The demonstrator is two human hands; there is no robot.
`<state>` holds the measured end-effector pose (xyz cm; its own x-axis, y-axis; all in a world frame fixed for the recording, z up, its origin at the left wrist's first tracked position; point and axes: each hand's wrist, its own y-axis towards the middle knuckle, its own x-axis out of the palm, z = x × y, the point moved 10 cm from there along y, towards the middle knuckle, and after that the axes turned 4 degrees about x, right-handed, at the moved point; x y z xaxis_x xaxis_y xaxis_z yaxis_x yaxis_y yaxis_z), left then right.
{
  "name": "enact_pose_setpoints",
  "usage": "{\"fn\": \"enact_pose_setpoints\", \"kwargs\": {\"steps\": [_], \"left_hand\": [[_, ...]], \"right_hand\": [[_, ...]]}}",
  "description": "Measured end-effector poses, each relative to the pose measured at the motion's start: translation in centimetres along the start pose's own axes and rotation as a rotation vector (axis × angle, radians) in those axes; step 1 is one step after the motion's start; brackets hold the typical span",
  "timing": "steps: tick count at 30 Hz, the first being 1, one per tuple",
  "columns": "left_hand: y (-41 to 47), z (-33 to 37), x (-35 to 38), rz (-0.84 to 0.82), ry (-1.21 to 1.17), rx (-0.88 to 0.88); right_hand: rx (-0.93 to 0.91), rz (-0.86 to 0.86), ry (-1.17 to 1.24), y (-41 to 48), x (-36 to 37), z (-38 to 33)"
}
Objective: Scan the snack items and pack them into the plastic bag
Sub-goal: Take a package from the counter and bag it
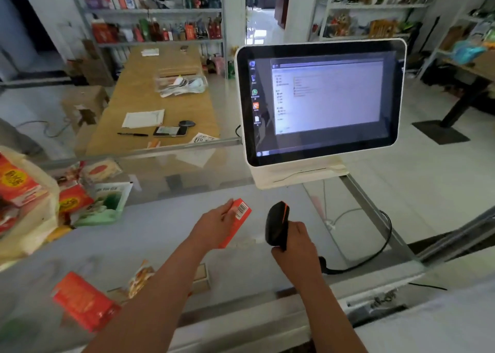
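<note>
Near counter edge: one red packet [83, 300] at the left, blurred. One orange-patterned snack packet [140, 277] and one small pale box [202, 276] lie just beside it, both partly hidden by the left forearm. I cannot tell whether these lie on the glass counter [160, 226] or under it.
Left hand [214, 225]: fingers wrapped round one orange-red snack box [237, 222], held just above the counter middle. The white barcode on its far end faces up toward the scanner.
Right hand [297, 245]: clenched round the handle of one black barcode scanner [277, 224] with an orange stripe. Its head is near the box but apart from it. One black cable [375, 251] runs off to the right.
Hands counted: two, each holding one thing, close together but not touching.
Plastic bag [29, 234]: pale, at the far left of the counter. At least two red packets [16, 184] show inside; the rest is unclear.
Beside the bag: one red packet [73, 200] and one green-and-white packet [107, 202], touching each other.
Touchscreen monitor [321, 100]: one, white-framed, lit, with a window open.
Wooden table [150, 98]: one pen [132, 134], one phone [170, 131], one mouse [187, 123] and papers.
Shelves [158, 11]: bottles and boxes, too blurred to count.
</note>
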<state>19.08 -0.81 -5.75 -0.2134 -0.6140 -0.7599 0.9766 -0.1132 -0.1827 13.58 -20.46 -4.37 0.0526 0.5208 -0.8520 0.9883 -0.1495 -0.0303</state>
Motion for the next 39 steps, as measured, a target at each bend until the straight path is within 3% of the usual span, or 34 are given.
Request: {"fn": "enact_pose_setpoints", "kwargs": {"steps": [7, 17, 39], "left_hand": [[-0.2, 0.7, 0.7, -0.007, 0.091, 0.023], [-0.7, 0.9, 0.8, -0.074, 0.017, -0.001], [-0.2, -0.3, 1.2, -0.109, -0.028, -0.034]], "right_hand": [[-0.100, -0.168, 0.175, -0.3, -3.9, -1.8], [0.012, -0.271, 0.455, -1.6, -5.2, -2.1], [0.028, -0.312, 0.462, -2.5, -6.0, -2.2]]}}
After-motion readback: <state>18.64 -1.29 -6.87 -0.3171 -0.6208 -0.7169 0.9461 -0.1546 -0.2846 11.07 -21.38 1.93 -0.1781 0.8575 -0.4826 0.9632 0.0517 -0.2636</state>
